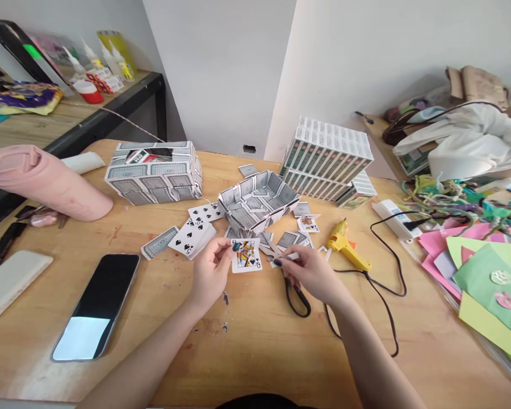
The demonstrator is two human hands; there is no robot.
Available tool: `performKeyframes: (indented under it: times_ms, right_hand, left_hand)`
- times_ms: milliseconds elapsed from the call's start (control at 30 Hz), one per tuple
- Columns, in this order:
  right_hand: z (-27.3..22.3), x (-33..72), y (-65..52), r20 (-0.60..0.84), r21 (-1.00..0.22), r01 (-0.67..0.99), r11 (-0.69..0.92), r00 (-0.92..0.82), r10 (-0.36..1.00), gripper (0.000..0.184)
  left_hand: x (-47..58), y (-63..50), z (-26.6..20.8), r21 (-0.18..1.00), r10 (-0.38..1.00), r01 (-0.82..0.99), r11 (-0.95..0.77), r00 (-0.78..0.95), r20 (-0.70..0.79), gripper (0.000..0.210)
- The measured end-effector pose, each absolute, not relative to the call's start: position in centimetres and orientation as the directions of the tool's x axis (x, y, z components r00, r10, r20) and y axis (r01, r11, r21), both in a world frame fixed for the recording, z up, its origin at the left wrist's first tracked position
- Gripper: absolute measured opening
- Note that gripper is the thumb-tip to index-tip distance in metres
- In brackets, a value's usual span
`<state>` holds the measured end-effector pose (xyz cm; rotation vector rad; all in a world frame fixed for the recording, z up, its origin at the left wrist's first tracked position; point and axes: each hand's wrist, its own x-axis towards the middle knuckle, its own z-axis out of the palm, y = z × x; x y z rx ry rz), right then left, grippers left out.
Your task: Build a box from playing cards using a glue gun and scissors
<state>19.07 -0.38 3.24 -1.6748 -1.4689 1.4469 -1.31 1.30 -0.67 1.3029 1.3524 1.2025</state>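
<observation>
Between the thumb and fingers of my left hand (213, 267) is a queen of spades playing card (247, 257), face up above the table. My right hand (309, 272), just right of that card, pinches a narrow white piece of card (286, 258). Scissors with black handles (298, 301) lie under the right hand, which hides part of them. Behind both hands stands an open tray made of playing cards (259, 199). Loose cards surround it, among them a five of spades (191, 237) and a face card (308, 223).
A yellow glue gun (347, 245) and its black cable lie at right, near a power strip (394, 218) and coloured paper (489, 278). Card boxes (327, 153) are stacked behind. Leftward are a card-covered box (153, 176), a phone (97, 307), and a pink roll-shaped case (51, 182).
</observation>
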Motion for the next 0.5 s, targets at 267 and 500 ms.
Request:
performKeyframes:
  times_ms: [267, 500]
  right_hand:
    - [1.9, 17.4, -0.5, -0.408, -0.913, 0.094, -0.397, -0.201, 0.89, 0.02]
    - [1.1, 15.7, -0.8, -0.378, -0.918, -0.038, -0.394, -0.214, 0.901, 0.019]
  left_hand:
    - [-1.1, 0.3, -0.9, 0.963, 0.998, 0.263, -0.064, 0.029, 0.059, 0.015]
    - [-1.3, 0.3, -1.2, 0.974, 0.998, 0.218, -0.059, 0.044, 0.05, 0.017]
